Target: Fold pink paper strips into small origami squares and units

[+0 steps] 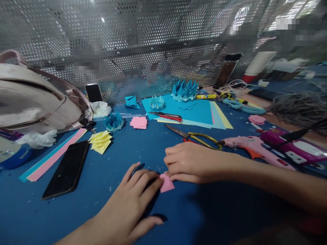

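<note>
A small folded piece of pink paper (167,183) lies on the blue table between my two hands. My left hand (139,195) comes in from the lower left, fingers stretched out and the thumb spread apart. Its index fingertip touches the left edge of the paper. From the right, my right hand (185,163) bends over the paper with curled fingers, its thumb and fingertips pressed at the upper edge. Just behind the right hand lie scissors (196,136) with yellow-green handles, partly hidden by it.
Yellow paper pieces (100,141), a pink paper stack (138,122), a black phone (66,170) and paper strips (55,153) lie left. Behind are a red utility knife (170,117), coloured sheets (199,114) and folded blue paper (184,91). A pink glue gun (255,148) lies right.
</note>
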{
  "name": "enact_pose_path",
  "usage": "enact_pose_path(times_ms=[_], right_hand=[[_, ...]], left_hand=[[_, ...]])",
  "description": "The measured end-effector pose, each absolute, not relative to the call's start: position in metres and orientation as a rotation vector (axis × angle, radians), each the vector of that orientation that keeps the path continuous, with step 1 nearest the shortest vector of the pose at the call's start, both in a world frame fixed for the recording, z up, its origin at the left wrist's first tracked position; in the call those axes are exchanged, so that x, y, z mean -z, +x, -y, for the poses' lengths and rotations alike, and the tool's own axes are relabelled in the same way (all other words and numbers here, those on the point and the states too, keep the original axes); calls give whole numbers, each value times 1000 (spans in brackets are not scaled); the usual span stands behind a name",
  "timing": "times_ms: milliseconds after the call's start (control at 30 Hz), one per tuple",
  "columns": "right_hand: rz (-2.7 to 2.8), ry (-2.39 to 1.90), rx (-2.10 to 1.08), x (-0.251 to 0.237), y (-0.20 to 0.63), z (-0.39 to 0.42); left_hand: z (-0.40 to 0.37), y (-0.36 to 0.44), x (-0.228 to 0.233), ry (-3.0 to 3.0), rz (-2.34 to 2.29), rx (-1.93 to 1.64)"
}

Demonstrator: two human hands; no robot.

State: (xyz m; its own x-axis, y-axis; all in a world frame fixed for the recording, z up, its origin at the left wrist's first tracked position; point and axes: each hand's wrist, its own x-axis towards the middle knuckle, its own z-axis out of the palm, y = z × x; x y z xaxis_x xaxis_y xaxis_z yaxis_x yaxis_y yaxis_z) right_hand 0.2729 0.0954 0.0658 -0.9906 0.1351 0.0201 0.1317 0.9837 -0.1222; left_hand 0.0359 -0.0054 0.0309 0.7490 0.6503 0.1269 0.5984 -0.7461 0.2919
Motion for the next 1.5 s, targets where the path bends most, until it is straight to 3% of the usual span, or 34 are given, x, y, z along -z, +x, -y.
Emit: enact_pose_path(times_ms=[200,500,1500], right_hand=[[3010,-310,-310,-58,270,-94],[2802,-716,-782,-52,265,-90],[2768,-865,-748,-46,264,-78]], left_hand=[[-7,49,-35,2312,-1352,-576],[-23,72,-39,2211,-1434,-470],[-15,68,-33,2218,-1435,-409]])
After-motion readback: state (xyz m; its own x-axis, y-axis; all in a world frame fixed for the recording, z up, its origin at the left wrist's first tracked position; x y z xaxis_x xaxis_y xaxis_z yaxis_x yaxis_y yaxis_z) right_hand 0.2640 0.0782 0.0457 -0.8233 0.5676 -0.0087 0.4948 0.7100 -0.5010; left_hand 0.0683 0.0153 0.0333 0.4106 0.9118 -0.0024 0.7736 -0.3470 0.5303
